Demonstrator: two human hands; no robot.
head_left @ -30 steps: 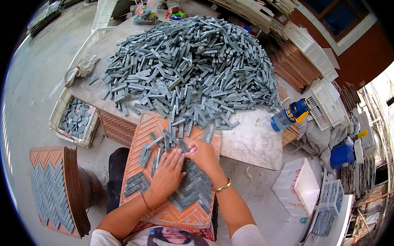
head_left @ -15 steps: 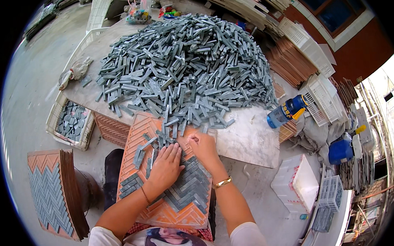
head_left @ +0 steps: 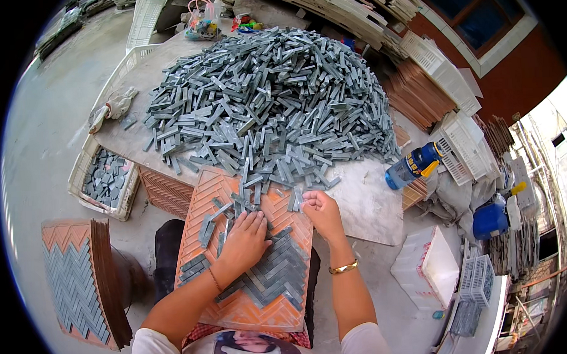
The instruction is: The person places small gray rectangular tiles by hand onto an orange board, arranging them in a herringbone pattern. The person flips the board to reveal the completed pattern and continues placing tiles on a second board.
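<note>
An orange herringbone-grooved tray [head_left: 270, 310] slopes across my lap, its lower half partly filled with grey stone strips [head_left: 278, 273] laid in zigzag rows. My left hand [head_left: 245, 239] lies flat, palm down, over the strips mid-tray, fingers stretched toward several loose pieces [head_left: 208, 228]. What lies beneath its palm is hidden. By the tray's upper right edge, my right hand [head_left: 324, 214] pinches a short grey stone strip [head_left: 296, 199] between thumb and fingers. A big heap of such strips [head_left: 267, 102] covers the table beyond, spilling onto the tray's top edge.
A blue bottle [head_left: 413, 165] stands at the table's right side. On the left are a white crate of grey chips [head_left: 128, 195] and a stack of trays with a filled one on top [head_left: 76, 284]. A white foam box [head_left: 427, 269] sits on the floor at right.
My right hand has moved right, and a strip now shows at its fingertips. My left hand stays on the tray. The whole view has shifted slightly.
</note>
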